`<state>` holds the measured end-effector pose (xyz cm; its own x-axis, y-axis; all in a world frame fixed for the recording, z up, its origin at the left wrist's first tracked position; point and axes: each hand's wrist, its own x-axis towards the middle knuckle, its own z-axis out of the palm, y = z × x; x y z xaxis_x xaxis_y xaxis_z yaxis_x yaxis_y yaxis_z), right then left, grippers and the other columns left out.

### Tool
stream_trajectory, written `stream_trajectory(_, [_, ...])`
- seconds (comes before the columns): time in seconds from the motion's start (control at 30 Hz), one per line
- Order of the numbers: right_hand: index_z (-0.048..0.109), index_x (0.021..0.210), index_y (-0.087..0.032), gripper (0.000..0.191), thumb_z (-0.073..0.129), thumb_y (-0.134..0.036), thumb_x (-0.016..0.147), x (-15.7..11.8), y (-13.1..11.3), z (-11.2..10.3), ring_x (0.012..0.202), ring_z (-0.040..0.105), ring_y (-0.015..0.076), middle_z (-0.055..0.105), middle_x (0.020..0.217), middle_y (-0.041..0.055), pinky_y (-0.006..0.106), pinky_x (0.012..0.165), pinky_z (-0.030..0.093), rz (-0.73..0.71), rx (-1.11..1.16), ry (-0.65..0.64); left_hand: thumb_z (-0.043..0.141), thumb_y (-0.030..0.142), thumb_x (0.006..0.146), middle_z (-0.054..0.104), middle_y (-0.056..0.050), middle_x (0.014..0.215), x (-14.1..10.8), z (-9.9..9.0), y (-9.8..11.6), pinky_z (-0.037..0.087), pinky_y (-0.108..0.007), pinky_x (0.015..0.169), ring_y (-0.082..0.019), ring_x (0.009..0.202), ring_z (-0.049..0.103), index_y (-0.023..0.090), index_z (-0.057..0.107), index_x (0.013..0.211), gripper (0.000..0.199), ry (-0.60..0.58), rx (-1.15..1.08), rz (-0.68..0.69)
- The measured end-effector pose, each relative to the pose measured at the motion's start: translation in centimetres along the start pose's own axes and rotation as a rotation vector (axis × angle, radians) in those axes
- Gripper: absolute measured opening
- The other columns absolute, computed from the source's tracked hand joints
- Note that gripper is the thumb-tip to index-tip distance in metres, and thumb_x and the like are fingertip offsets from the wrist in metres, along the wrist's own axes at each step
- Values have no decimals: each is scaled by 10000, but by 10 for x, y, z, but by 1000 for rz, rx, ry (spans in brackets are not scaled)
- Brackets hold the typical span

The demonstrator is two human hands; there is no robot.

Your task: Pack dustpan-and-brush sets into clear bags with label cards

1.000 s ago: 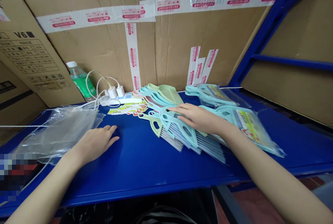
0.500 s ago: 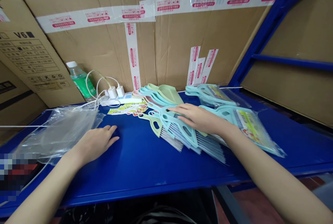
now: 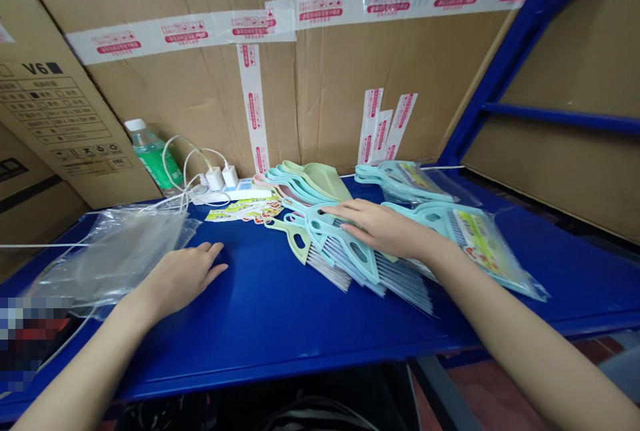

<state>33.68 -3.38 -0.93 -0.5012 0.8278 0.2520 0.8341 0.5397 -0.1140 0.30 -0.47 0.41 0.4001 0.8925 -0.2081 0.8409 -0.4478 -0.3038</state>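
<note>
Seemingly choosing fan-shaped, pale-blue plastic brushes (image 3: 341, 236) under my right hand (image 3: 377, 224), grip unclear; lifting needs pinching; my left hand (image 3: 184, 275) hangs slack.

In the head view I observe the bare right hand (image 3: 379, 225) resting on a pile of pale-blue and green plastic hand brushes (image 3: 345, 245); I record the bare left hand (image 3: 184, 276) beside flat clear plastic bags (image 3: 120, 251) on the blue tabletop (image 3: 260, 334).
</note>
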Motion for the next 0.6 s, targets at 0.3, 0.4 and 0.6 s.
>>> stream_trajectory(0.3, [456,1411,-258,468,329,-250,960,-2,-3,-2,1104,586,265,609,1231,122,429,849,519,36,24,-35,286,337,957,642,-179,1242,0,2,-1,512,-447,909,-334,1066,658,107,505,1351,506,-14,-13,6])
stream_trajectory(0.4, [450,1415,-275,468,331,-258,962,-2,-3,-1,1098,590,260,609,1232,115,418,835,524,37,20,-26,282,336,964,638,-165,1256,-1,0,1,510,-432,923,-321,1074,657,125,500,1359,498,-25,5,3])
stream_trajectory(0.6, [452,1417,-223,477,323,-256,959,-2,-1,0,1125,579,275,595,1264,136,430,848,523,46,32,-43,301,334,954,634,-165,1264,0,1,1,510,-433,924,-325,1075,657,114,504,1357,502,-22,-6,-2])
